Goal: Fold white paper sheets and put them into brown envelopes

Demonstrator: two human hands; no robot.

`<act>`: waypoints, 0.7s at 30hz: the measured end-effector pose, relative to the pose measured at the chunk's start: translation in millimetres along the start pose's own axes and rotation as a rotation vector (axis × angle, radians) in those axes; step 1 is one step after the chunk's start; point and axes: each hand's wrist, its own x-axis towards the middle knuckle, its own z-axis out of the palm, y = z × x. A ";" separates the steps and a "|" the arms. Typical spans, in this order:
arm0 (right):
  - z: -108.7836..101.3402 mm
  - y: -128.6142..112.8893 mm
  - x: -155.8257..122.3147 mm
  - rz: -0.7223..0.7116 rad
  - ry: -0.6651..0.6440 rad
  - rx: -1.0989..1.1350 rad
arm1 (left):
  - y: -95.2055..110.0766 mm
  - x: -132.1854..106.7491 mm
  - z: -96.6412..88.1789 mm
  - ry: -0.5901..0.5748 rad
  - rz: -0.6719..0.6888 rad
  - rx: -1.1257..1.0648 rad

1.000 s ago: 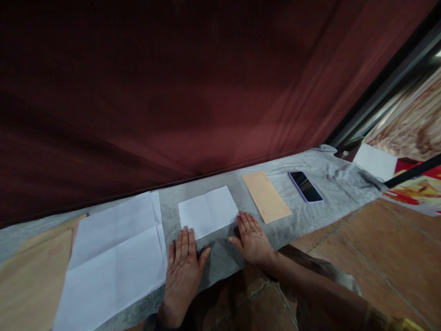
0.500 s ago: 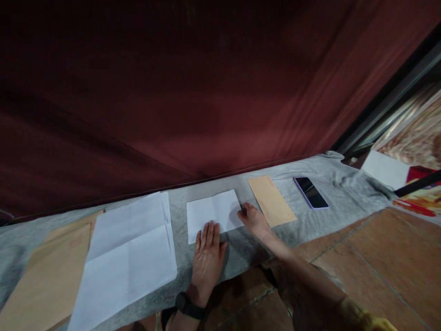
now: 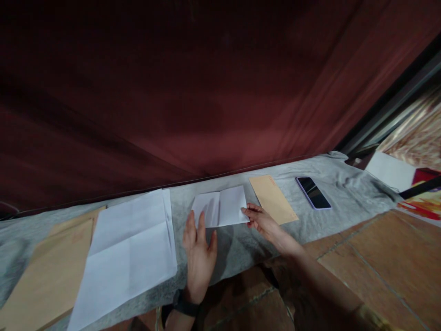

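Nearest, past a dark wristband (image 3: 186,304), the left hand (image 3: 200,257) has its fingers spread at the left edge of a folded white paper (image 3: 230,206); whether they touch it I cannot tell. The right hand (image 3: 263,224) pinches the paper's near right corner over a grey cloth (image 3: 237,253). Beyond that hand lie a small tan envelope (image 3: 274,198) and a purple-edged phone (image 3: 313,193); behind hangs a dark red curtain (image 3: 220,101).

Black wristband (image 3: 186,304) and dull yellowish sleeve (image 3: 371,317)

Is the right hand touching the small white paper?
Touching: the head view shows the right hand pinching the small white paper at its right edge.
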 end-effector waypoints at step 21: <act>39.1 35.3 -55.0 0.496 -0.618 0.109 | -13.5 6.9 7.8 -0.223 -0.912 -1.060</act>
